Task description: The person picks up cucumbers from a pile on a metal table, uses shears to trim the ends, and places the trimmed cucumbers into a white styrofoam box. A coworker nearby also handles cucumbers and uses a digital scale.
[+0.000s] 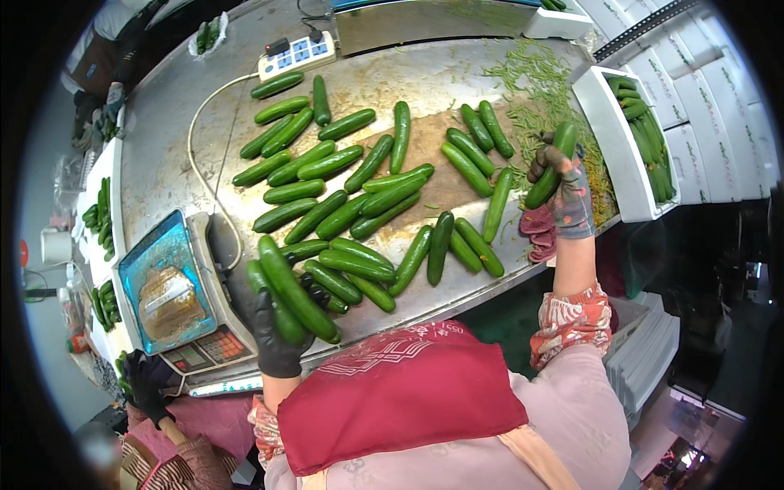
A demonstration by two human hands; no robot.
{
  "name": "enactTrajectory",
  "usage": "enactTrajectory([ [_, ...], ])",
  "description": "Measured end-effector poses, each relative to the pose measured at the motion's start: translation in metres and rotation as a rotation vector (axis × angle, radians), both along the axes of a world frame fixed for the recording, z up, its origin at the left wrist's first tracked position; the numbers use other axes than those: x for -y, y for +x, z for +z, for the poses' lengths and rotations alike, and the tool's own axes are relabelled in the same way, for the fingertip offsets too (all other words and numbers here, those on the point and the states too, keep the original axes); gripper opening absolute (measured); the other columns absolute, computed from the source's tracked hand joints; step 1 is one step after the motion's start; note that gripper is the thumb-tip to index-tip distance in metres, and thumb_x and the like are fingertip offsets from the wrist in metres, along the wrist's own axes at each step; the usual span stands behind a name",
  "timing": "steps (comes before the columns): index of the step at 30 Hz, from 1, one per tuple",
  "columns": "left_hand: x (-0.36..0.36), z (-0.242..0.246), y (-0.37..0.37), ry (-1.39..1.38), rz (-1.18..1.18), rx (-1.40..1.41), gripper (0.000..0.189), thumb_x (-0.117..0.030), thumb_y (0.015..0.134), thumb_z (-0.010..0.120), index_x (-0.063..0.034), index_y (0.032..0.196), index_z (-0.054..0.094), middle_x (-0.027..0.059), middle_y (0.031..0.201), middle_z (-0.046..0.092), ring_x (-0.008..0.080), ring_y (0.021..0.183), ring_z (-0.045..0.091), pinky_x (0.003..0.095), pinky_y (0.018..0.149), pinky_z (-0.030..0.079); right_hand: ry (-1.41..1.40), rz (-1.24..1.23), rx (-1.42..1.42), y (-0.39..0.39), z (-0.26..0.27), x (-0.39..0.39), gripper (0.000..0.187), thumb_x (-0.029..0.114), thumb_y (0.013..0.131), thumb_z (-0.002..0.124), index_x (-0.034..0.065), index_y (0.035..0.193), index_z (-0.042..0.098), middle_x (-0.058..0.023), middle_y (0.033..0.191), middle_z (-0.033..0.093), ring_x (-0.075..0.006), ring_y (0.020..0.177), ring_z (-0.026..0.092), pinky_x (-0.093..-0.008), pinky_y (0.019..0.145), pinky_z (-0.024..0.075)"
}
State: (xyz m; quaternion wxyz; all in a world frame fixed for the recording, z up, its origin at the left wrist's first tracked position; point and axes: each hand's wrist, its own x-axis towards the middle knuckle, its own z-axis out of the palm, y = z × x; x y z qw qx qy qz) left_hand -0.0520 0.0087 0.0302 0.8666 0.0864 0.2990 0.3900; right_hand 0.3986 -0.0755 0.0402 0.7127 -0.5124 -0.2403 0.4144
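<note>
My left hand [278, 340], in a black glove, grips two cucumbers [294, 288] side by side at the near left of the metal table [441, 67]. In a grey patterned glove, my right hand [569, 190] holds a single cucumber [552, 165] upright at a tilt above the right side. Between my hands, several loose cucumbers [343, 214] lie spread over the tabletop, some leaning on one another. Beside my right wrist a crumpled dark-pink cloth [539, 233] rests at the table's near edge.
At left stands a weighing scale [165, 288] with a blue pan. A power strip [298, 55] and cable lie behind. Green scraps [530, 73] litter the far right, near a white foam box [606, 141] of cucumbers. Another person's black-gloved hand [147, 386] is at lower left.
</note>
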Motion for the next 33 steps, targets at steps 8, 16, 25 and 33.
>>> enactTrajectory([
  [8, 0.003, -0.007, -0.001, 0.013, 0.049, 0.025, 0.058, -0.040, 0.088, 0.054, -0.0066, 0.133, 0.040, 0.0166, 0.123, 0.052, 0.0335, 0.113, 0.051, 0.0516, 0.100, 0.037, -0.540, 0.115, 0.549, 0.012, -0.041, 0.034, 0.049, 0.005, 0.071, 0.066, -0.0008, 0.117, 0.052, -0.0022, 0.095, 0.061, -0.0112, 0.084, 0.056, -0.0252, 0.075, 0.0459],
  [16, 0.003, -0.004, 0.001, -0.004, 0.000, 0.020, 0.058, -0.040, 0.090, 0.050, -0.0032, 0.133, 0.038, 0.0182, 0.121, 0.053, 0.0338, 0.111, 0.052, 0.0506, 0.097, 0.041, -0.570, 0.431, 0.797, -0.030, -0.042, 0.021, 0.052, 0.001, 0.068, 0.068, -0.0022, 0.117, 0.052, -0.0122, 0.098, 0.062, -0.0175, 0.089, 0.059, -0.0289, 0.079, 0.0470],
  [25, 0.007, 0.010, -0.008, 0.092, -0.001, -0.020, 0.060, -0.039, 0.091, 0.048, -0.0026, 0.136, 0.034, 0.0208, 0.123, 0.052, 0.0334, 0.109, 0.055, 0.0498, 0.099, 0.040, -0.093, 0.571, 1.365, -0.097, -0.029, -0.076, 0.051, 0.012, 0.067, 0.068, 0.0023, 0.115, 0.054, -0.0159, 0.101, 0.059, -0.0324, 0.091, 0.057, -0.0406, 0.078, 0.0476],
  [33, 0.011, 0.020, -0.042, 0.026, 0.091, 0.268, 0.059, -0.032, 0.093, 0.045, -0.0015, 0.140, 0.026, 0.0208, 0.130, 0.046, 0.0349, 0.121, 0.046, 0.0509, 0.106, 0.031, -0.074, 0.995, 1.682, -0.120, -0.026, -0.125, 0.062, 0.009, 0.058, 0.072, 0.0072, 0.117, 0.054, -0.0140, 0.100, 0.062, -0.0337, 0.091, 0.059, -0.0421, 0.077, 0.0474],
])
